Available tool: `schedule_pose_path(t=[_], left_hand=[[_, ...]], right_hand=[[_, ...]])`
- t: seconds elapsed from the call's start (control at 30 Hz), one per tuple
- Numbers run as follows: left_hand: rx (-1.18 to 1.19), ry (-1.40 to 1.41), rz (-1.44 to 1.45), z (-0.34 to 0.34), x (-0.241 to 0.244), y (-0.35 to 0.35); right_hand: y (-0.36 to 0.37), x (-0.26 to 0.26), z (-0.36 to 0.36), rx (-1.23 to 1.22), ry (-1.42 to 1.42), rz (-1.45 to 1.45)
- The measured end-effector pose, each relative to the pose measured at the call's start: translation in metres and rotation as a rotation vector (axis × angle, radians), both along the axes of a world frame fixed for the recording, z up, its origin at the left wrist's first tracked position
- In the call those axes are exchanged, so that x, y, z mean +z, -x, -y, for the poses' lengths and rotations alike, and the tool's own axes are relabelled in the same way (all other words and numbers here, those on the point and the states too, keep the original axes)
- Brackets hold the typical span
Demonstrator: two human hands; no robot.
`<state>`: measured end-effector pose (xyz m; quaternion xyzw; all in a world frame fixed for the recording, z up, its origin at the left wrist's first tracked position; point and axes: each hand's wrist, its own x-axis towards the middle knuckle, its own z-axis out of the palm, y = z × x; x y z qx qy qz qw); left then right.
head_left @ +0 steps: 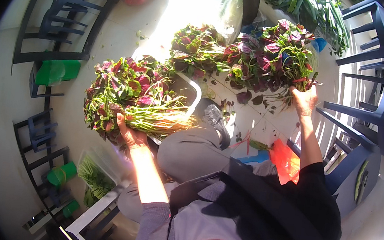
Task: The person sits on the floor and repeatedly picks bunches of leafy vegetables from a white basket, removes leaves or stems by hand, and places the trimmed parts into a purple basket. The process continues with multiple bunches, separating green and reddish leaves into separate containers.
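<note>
My left hand [133, 137] grips the near side of a big heap of red amaranth [134, 93], its thumb over the stems and its other fingers hidden beneath the leaves. The pale roots of this heap point right, beside a curved white handle [195, 91]. Held by its stem end, a bunch of amaranth [293, 57] with a red tie is in my right hand [304, 99]. This bunch's leaves point up and left, over more amaranth [246, 62] on the floor. Another leafy pile [195, 46] lies between the two hands, farther off.
Blue plastic stools [382, 111] line the right side. Leeks and leafy greens [309, 12] lie at the far right. A red plastic bag [284, 160] and a blue object [254, 157] are by my right leg. Bagged greens [95, 176] stand at left. Loose leaves [243, 97] litter the floor.
</note>
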<state>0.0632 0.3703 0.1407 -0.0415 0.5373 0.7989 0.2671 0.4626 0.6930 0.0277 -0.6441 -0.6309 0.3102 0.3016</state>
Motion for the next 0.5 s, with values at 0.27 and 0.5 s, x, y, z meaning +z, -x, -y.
schedule_pose_path(t=[0.27, 0.5], left_hand=[[-0.203, -0.027, 0.08, -0.009, 0.009, 0.003], [-0.226, -0.04, 0.215, -0.021, -0.006, 0.017]], right_hand=[[-0.042, -0.055, 0.016, -0.054, 0.366, 0.292], [-0.017, -0.077, 0.048, 0.154, -0.045, 0.186]])
